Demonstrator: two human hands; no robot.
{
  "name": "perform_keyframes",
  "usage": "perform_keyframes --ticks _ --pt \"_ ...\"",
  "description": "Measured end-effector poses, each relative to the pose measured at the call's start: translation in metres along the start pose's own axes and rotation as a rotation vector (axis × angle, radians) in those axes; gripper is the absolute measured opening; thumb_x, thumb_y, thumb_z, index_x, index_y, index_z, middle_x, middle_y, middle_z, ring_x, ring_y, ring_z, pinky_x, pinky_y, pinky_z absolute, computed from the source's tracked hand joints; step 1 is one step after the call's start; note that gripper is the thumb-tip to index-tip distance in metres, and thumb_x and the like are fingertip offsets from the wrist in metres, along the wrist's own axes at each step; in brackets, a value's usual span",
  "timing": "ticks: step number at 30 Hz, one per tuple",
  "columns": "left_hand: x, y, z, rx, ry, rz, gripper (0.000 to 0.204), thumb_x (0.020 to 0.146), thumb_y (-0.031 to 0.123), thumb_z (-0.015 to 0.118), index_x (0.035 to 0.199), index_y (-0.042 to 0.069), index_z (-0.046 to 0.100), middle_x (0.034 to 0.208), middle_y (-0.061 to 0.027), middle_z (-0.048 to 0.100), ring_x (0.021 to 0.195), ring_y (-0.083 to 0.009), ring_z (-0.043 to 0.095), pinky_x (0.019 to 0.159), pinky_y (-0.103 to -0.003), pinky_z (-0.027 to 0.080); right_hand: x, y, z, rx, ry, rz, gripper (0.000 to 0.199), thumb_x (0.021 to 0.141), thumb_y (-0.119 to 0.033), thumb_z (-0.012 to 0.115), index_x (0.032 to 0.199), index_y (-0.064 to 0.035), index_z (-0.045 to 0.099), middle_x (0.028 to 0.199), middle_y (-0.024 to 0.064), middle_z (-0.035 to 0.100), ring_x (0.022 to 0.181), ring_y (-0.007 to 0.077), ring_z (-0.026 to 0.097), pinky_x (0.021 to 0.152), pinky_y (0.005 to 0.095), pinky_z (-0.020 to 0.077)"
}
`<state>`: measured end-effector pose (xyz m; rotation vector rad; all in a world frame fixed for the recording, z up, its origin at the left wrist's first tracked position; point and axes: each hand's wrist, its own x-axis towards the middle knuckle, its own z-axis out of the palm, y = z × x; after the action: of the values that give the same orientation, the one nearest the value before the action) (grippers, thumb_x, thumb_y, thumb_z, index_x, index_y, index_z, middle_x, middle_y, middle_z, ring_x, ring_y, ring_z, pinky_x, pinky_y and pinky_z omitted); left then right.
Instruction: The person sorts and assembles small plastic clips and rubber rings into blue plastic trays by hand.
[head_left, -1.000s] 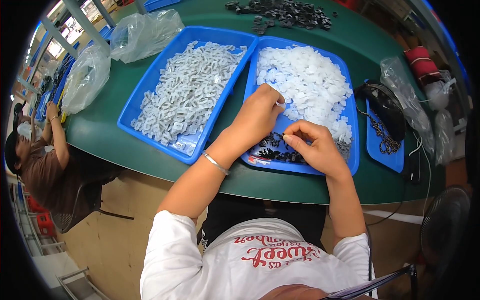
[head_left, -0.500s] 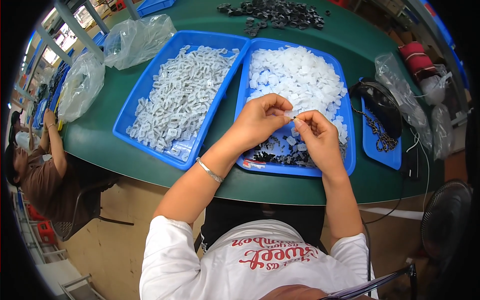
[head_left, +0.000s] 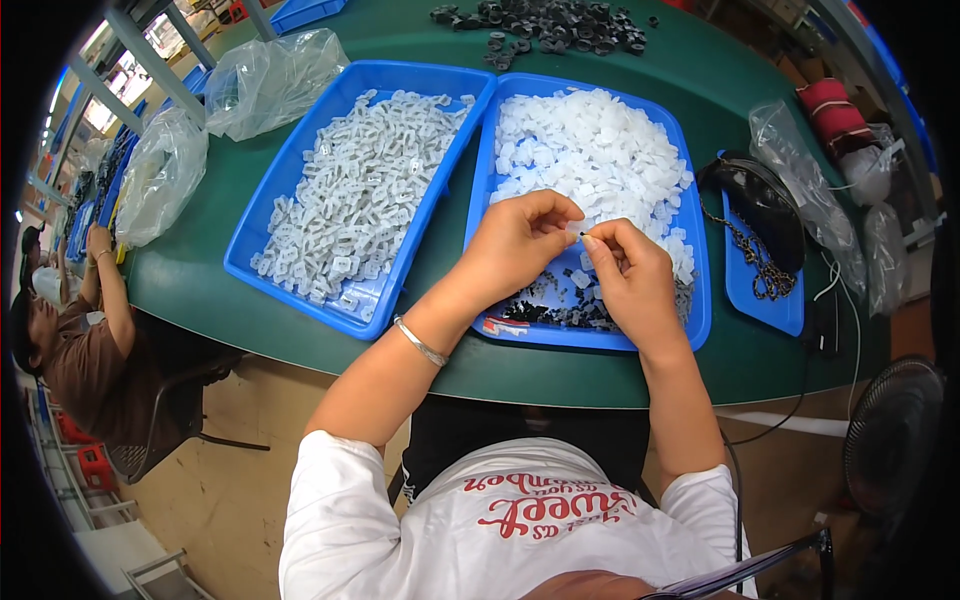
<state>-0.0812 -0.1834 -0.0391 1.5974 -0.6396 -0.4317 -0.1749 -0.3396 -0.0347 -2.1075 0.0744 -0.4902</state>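
1. Your left hand (head_left: 518, 238) pinched a white piece (head_left: 575, 227), fingers nearly together.
2. Your right hand (head_left: 637, 280) gripped a tiny black part (head_left: 583, 235), fingers likewise.
3. Both pieces hung over the blue tray (head_left: 570, 337), twelve o'clock.

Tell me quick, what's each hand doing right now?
Left hand: closed, pinching a small white piece.
Right hand: closed, pinching a tiny black piece.

Left hand (head_left: 522, 240) and right hand (head_left: 637, 285) pinch close beside each other.
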Motion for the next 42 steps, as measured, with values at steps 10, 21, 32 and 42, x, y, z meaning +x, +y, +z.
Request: perform_keyframes --ticks 10,21,32,42 --pt "-0.001 -0.002 0.005 0.038 0.038 0.025 0.027 0.086 -0.003 0.068 0.112 0.0 0.067 0.097 -0.0058 0.069 0.088 -0.01 0.065 0.079 -0.023 0.055 0.003 -0.001 0.001 -0.213 0.01 -0.113 0.008 0.09 -0.011 0.065 0.088 -0.0047 0.06 0.077 0.0114 0.065 0.063 0.0297 0.063 0.058 0.038 0.0478" --pt "-0.005 0.007 0.005 0.084 -0.042 0.138 0.023 0.086 -0.004 0.066 0.109 -0.001 0.067 0.098 -0.0055 0.069 0.091 -0.0121 0.065 0.081 -0.026 0.054 0.006 0.009 -0.01 0.231 -0.074 0.203 0.007 0.089 -0.005 0.069 0.091 -0.0008 0.064 0.076 0.0008 0.064 0.07 0.0046 0.058 0.062 0.021 0.0477" --pt "0.0 0.004 0.001 -0.285 -0.128 -0.086 0.024 0.086 0.001 0.072 0.109 -0.003 0.065 0.097 -0.0054 0.067 0.089 -0.0104 0.065 0.082 -0.023 0.053 0.012 0.004 -0.021 0.528 -0.239 0.298 0.011 0.089 -0.002 0.069 0.097 0.0029 0.063 0.086 0.0063 0.067 0.076 0.0093 0.064 0.068 0.0212 0.0519" --pt "0.002 0.002 0.002 -0.139 0.046 0.005 0.021 0.09 0.004 0.068 0.109 -0.002 0.063 0.094 -0.0037 0.065 0.082 -0.0098 0.064 0.075 -0.023 0.053 0.008 -0.007 -0.038 0.352 -0.026 0.229 0.012 0.092 -0.007 0.067 0.101 0.0011 0.066 0.087 0.0028 0.067 0.074 0.0089 0.062 0.07 0.0225 0.0509"
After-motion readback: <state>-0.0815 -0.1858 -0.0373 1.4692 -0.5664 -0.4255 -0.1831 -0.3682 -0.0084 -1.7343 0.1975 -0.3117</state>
